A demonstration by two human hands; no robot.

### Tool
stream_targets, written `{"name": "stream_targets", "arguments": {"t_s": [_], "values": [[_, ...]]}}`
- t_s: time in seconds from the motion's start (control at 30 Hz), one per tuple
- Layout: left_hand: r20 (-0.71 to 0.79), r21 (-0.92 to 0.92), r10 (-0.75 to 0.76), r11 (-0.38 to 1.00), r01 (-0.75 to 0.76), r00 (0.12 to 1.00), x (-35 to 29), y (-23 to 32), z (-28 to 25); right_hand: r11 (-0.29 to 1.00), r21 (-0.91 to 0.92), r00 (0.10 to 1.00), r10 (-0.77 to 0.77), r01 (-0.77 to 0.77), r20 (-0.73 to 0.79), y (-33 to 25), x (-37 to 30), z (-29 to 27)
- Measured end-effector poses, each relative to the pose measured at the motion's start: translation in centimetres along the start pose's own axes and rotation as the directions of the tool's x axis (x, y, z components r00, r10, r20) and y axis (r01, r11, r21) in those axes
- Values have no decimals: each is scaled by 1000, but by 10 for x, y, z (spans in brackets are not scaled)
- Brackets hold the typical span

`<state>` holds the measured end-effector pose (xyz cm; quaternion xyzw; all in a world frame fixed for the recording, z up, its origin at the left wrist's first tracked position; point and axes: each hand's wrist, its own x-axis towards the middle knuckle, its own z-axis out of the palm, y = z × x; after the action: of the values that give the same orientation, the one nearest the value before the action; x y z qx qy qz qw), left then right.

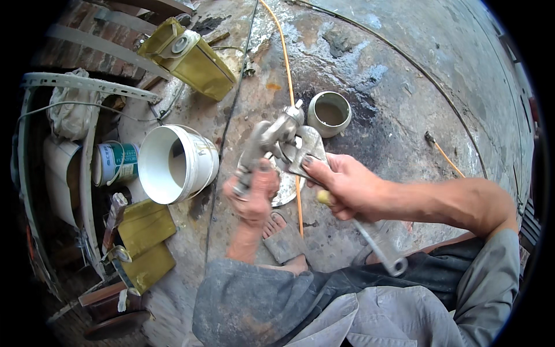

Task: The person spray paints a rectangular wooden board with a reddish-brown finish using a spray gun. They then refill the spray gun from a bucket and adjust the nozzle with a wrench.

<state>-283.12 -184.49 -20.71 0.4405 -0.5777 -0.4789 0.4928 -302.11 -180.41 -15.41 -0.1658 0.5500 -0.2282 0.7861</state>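
My left hand, blurred by motion, is closed around the handle of a metal spray gun. A large adjustable wrench is gripped in my right hand. Its broad head meets the gun's fitting, and its holed handle end sticks out toward my lap. A small yellow piece shows at my right fingers; I cannot make out what it is. Below the gun, a round pale metal disc is partly hidden by my hands. Just beyond stands a metal cup with murky liquid inside.
An orange hose and a dark cable cross the stained floor. At left stand a white bucket, a paint can and a metal frame. Yellowish tins lie farther off and near left.
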Motion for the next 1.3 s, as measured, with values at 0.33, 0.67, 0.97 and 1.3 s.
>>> {"name": "stream_targets", "arguments": {"t_s": [0.33, 0.67, 0.97, 1.3], "values": [[26, 636, 452, 681, -363, 892, 4, -25, -4, 946, 322, 999, -25, 39, -48, 1, 5, 34], [-274, -514, -448, 816, 264, 851, 16, -7, -47, 245, -960, 958, -278, 136, 64, 102, 58, -98], [123, -690, -610, 515, 509, 783, 7, -28, -42, -75, -866, 710, -540, 495, 453, 96, 62, -143], [509, -602, -546, 327, 729, 666, -2, -35, -36, 600, -644, 880, -295, 475, 374, -28, 53, -37]]}}
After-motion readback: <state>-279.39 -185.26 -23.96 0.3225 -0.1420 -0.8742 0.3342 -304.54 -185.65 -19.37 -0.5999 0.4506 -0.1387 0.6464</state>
